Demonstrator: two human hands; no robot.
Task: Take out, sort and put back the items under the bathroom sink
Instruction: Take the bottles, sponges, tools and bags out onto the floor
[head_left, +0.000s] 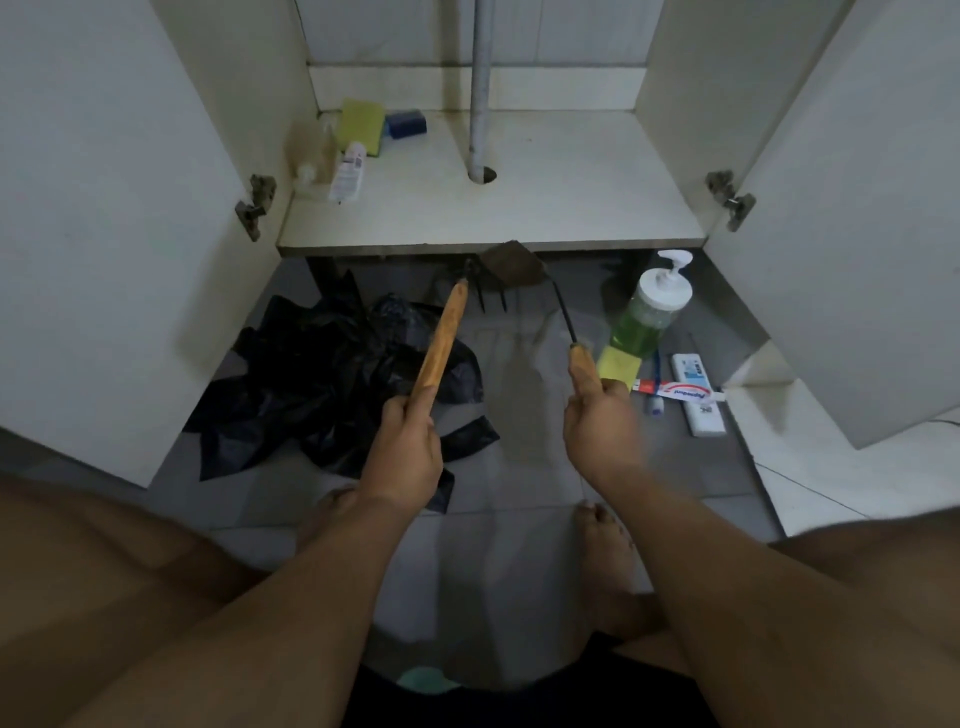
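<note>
My left hand (402, 447) grips the wooden handle of a small garden rake (441, 338), its dark prongs pointing at the cabinet's front edge. My right hand (597, 421) grips the handle of a small garden hoe (514, 265), whose rusty blade hangs just below the cabinet floor (571, 197). Both tools are held above the grey floor tiles. On the cabinet floor at the back left lie a yellow sponge (360, 124), a blue sponge (407, 122), a white bottle (348, 174) and a clear bottle (311, 150).
Black plastic bags (322, 384) lie crumpled on the tiles at left. At right stand a green pump bottle (649, 306), a yellow sponge (617, 366), a toothpaste tube (678, 392), a toothbrush and a white box (696, 395). Both cabinet doors stand wide. A drain pipe (480, 88) drops through the cabinet floor.
</note>
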